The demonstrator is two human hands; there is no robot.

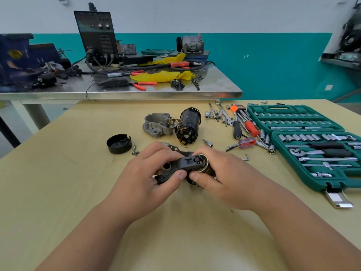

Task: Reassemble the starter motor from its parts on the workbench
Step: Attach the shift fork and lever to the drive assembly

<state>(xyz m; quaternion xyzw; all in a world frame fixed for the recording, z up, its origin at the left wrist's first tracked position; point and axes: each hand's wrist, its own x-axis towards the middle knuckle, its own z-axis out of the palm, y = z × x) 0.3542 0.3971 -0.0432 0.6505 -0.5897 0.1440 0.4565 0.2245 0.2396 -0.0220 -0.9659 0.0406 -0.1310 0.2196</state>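
Near centre of the surface (78, 182), left grip (148, 173) pinches black fork lever (185, 161), right grip (220, 173) curls round ringed cylinder (204, 166), the two parts touching. Risk: fork seats crooked on the ring, then pops off or jams under thumb pressure. Motor body (188, 124) and grey housing (158, 124) lie farther back. Screw (134, 150) beside left grip could get knocked away.
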